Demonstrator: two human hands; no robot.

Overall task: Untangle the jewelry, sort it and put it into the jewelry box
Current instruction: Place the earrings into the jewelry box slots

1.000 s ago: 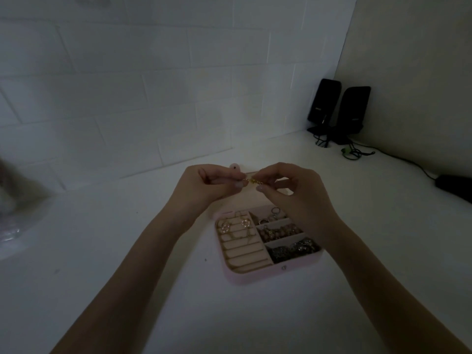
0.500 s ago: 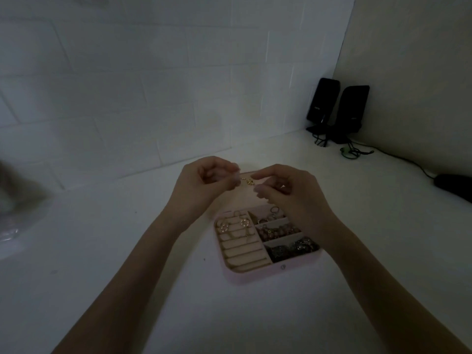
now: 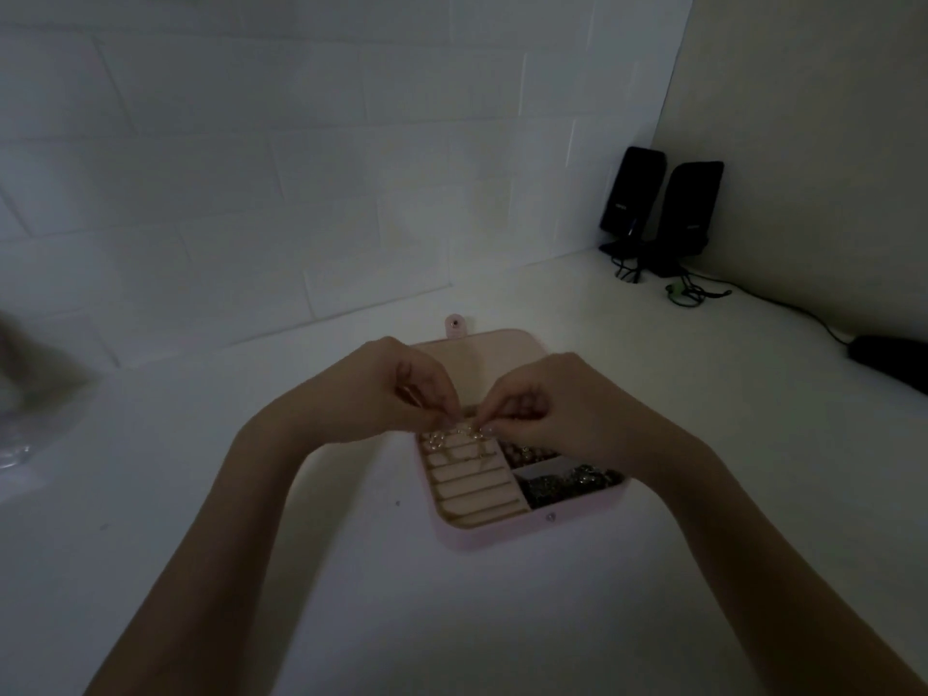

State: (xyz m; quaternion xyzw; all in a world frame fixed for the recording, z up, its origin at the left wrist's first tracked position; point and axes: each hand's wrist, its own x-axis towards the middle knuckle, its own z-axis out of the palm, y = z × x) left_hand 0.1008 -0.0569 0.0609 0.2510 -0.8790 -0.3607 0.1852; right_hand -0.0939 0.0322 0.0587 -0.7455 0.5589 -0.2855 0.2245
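Both grips are closed in pinches over the far end of the box: the left hand (image 3: 401, 389) and the right hand (image 3: 547, 404) each hold, between thumb and fingertips, one end of a small gold piece of jewelry (image 3: 464, 428) that spans the short gap between them. The piece is too small and dim to say whether it is a chain, an earring or a ring. It sits just above, perhaps touching, the farthest cream ring rolls (image 3: 469, 474); contact cannot be told.

The pink, square, soft-cornered jewelry box (image 3: 502, 537) lies open on the white counter (image 3: 452, 620), its lid (image 3: 497, 349) folded back flat on the far side with a round snap tab (image 3: 456, 326) sticking out beyond it. The left half of the box holds the rows of ring rolls, with a few pale gold pieces (image 3: 437, 439) tucked in at the far end. The right half is split into compartments: the nearest holds a dark, glinting heap of chains (image 3: 567, 482), and the one beyond it holds beaded pieces (image 3: 522, 452), partly covered by the right hand.

Far right, in the corner where a white brick wall (image 3: 251, 168) meets a plain wall, stand two black speakers (image 3: 663, 208) with tangled cables (image 3: 688, 291). A dark object (image 3: 889, 356) lies at the right edge.
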